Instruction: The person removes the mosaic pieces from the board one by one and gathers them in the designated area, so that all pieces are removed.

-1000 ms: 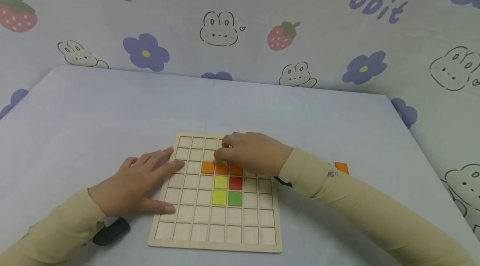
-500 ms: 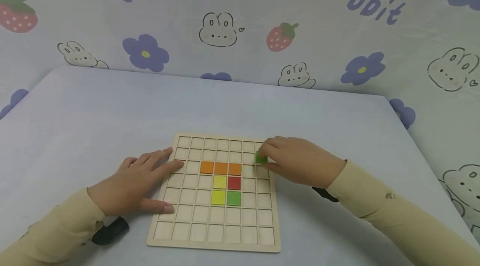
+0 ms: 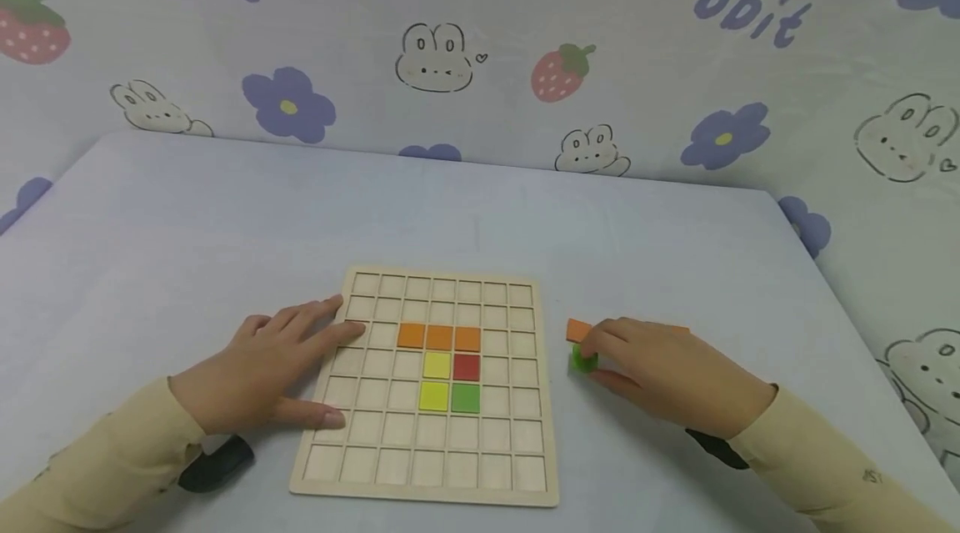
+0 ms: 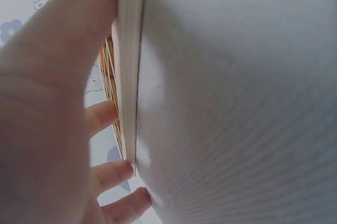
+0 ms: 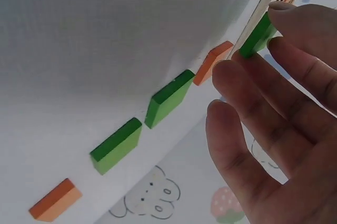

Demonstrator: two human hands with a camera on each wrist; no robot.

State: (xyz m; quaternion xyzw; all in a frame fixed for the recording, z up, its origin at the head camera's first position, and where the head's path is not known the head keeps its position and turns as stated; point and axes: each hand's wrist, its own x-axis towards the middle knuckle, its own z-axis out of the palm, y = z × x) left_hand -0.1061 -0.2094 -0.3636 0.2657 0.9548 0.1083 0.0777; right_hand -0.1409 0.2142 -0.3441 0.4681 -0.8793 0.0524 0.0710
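Observation:
A square wooden grid board lies on the table. In its cells sit three orange tiles in a row, two yellow tiles, a red tile and a green tile. My left hand rests along the board's left side, fingers spread over the rim; the left wrist view shows fingertips against the board's edge. Just right of the board, my right hand pinches another green tile between thumb and fingers, low over the table.
Loose tiles lie on the table by my right hand: an orange tile, two green tiles and a further orange tile. A printed cloth hangs behind the table's back edge.
My right hand has moved from over the board's upper middle rightward past its edge, carrying the green tile off the board. My left hand has stayed at the board's left side.

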